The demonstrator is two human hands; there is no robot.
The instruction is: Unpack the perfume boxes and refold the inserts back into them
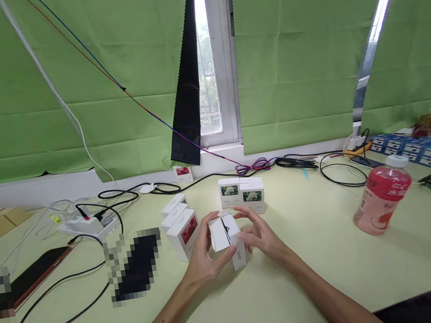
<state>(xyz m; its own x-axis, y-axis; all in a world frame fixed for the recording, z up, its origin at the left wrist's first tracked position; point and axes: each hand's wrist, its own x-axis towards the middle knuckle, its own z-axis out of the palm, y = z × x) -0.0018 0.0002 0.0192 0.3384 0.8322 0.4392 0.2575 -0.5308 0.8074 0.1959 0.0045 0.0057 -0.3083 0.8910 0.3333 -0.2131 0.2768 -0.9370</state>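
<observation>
A small white box stands upright at the middle of the table, its top flap folded open toward the left. Inside the opening, a dark edge and a small dark spot show, but I cannot make out the contents. My left hand grips the box from the left, thumb in front and fingers near the flap. From the right, my right hand holds the same box with bent fingers at its upper rim. Just left of it stand several white boxes with red flower pictures. Behind it are white boxes with white flower pictures.
A pink drink bottle stands at the right, before a row of blue boxes. At left lie a phone, a power strip and looping black cables. Bundled wires run along the back edge.
</observation>
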